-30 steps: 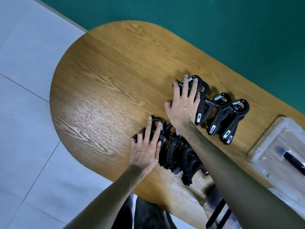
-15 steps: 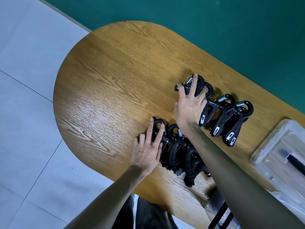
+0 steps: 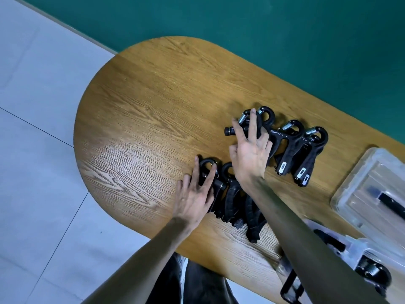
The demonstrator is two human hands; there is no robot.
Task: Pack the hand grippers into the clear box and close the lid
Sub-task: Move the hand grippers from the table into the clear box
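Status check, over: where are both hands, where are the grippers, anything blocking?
Left hand flat on near cluster of hand grippers, right hand on far row, nothing lifted. Clear box at right table edge; lid lies beside it. Path clear.

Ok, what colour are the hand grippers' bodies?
Black hand grippers, with silvery springs; head view shows it best.

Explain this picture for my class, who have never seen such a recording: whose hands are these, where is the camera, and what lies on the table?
There is no machine here. A person wears a camera on the head, looking down at their own two bare hands.

On the wooden table lie two rows of black hand grippers, which are spring squeeze trainers. The left hand rests on the near row; the right hand lies over the far row. Neither hand has lifted one.

At the right edge sit a clear lid and a clear box, the box already containing grippers.
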